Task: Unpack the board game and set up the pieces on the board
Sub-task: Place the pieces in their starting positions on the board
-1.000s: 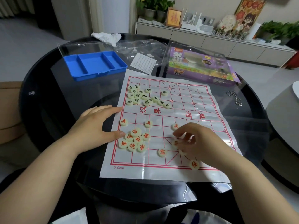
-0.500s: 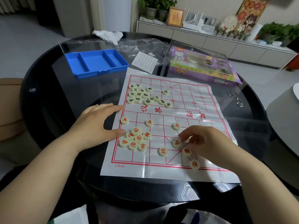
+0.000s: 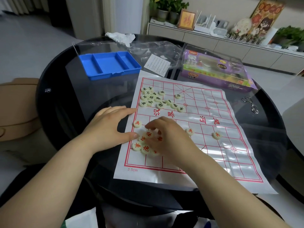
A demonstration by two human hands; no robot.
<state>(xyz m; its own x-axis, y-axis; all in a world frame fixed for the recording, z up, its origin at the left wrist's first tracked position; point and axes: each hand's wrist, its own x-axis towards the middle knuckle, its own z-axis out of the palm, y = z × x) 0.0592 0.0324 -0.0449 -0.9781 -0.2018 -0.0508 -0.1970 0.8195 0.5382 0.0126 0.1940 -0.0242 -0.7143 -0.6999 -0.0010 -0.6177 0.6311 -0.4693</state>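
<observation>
Step in hand, apparently: sorting red pieces (image 3: 137, 145), heaped on the board (image 3: 213, 155), centre-left of frame. Left hand (image 3: 107, 128) flat, pinning board edge; right hand (image 3: 171, 139), grip curled over heap, contents not discernible. Likely next: single out one piece.

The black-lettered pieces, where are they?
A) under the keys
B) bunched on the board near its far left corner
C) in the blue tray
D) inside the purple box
B: the black-lettered pieces lie bunched together on the board, near its far left corner.
</observation>
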